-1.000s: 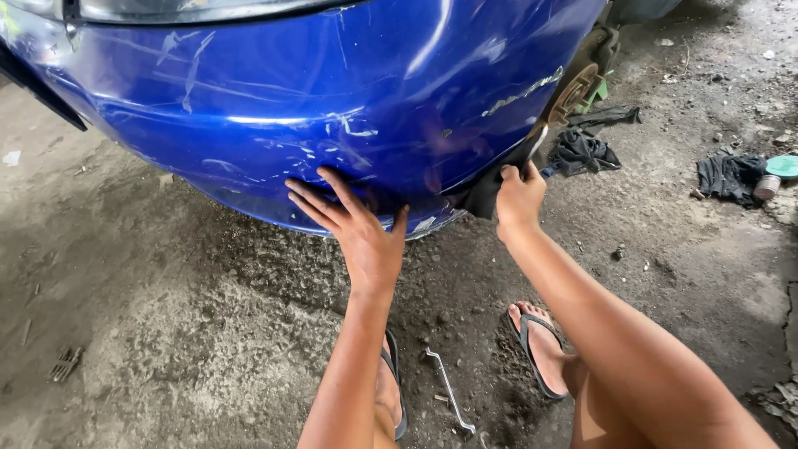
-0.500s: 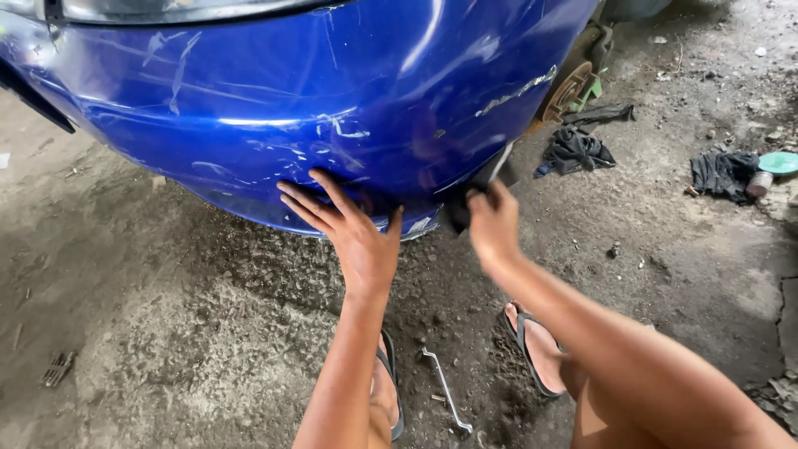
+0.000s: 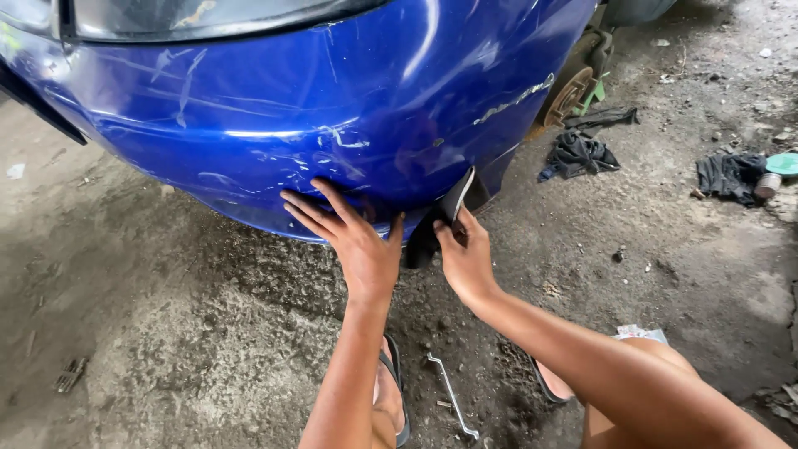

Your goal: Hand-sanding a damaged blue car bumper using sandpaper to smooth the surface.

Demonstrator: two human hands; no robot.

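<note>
A blue car bumper [image 3: 332, 108] filled the upper part of the view, its paint scuffed and scratched in pale streaks, its lower edge hanging just above a rough, dirty concrete floor [image 3: 166, 333]. At the bumper's right end, a black flexible flap [image 3: 449, 212] was seen hanging from the lower corner, partly pulled away from the blue panel. Judged from how things lay, the work at this corner was under way but not finished: the flap was still joined to the car at its upper end, and the bumper itself was still seated on the body.

Beyond the corner, a bare brake disc [image 3: 569, 91] was exposed with no wheel on it. Dark rags [image 3: 582, 154] lay on the floor near it, and more dark cloth [image 3: 731, 175] further to the right.

The left hand [image 3: 357, 241] was laid flat against the bumper's lower edge, fingers spread wide and nothing grasped. The right hand [image 3: 465, 254] was closed around the lower part of the black flap, with its fingers curled about the edge.

A slim metal wrench [image 3: 453, 395] lay on the floor between the sandalled feet, untouched and well apart from both hands.
</note>
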